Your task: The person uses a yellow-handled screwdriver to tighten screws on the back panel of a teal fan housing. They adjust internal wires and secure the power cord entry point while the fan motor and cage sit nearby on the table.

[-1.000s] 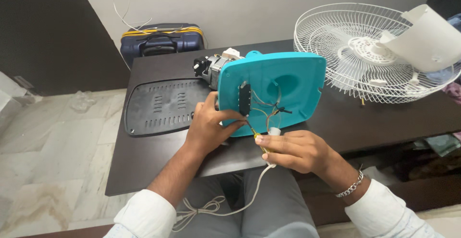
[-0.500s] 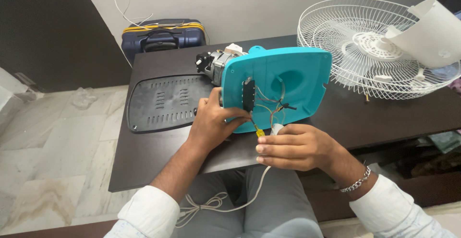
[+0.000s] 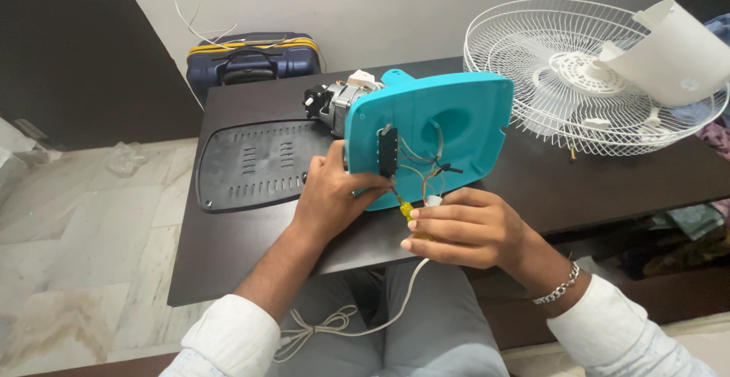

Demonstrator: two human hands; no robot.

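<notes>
My left hand [image 3: 331, 194] is closed on the lower left edge of the turquoise fan housing [image 3: 441, 130], fingers curled round its rim beside the black switch block [image 3: 388, 151] set in the panel. My right hand [image 3: 464, 229] sits just below the housing's bottom edge, fingers curled in a narrow grip around a yellow-handled tool [image 3: 407, 211] whose tip points up toward the housing; a white cord [image 3: 395, 308] passes under this hand and drops over the near tabletop edge into my lap. A bracelet [image 3: 559, 289] circles the right wrist.

The housing stands tilted on its edge near the front of the dark tabletop [image 3: 228, 248], open back toward me, with thin wires [image 3: 430, 172] looping across its inner face. Behind the housing, touching its upper left corner, is the grey motor [image 3: 334, 103]. Left of the housing a black vented cover [image 3: 251, 166] lies flat, near the tabletop's left edge. Bare tabletop lies in front of that cover and to the right of the housing. Farther right of the housing, the white wire fan guard [image 3: 532, 50] overhangs the tabletop's right end, with a white curved piece [image 3: 677, 54] resting on it. Behind the housing, beyond the tabletop's far edge, a dark blue case [image 3: 251, 61] stands against the wall.
</notes>
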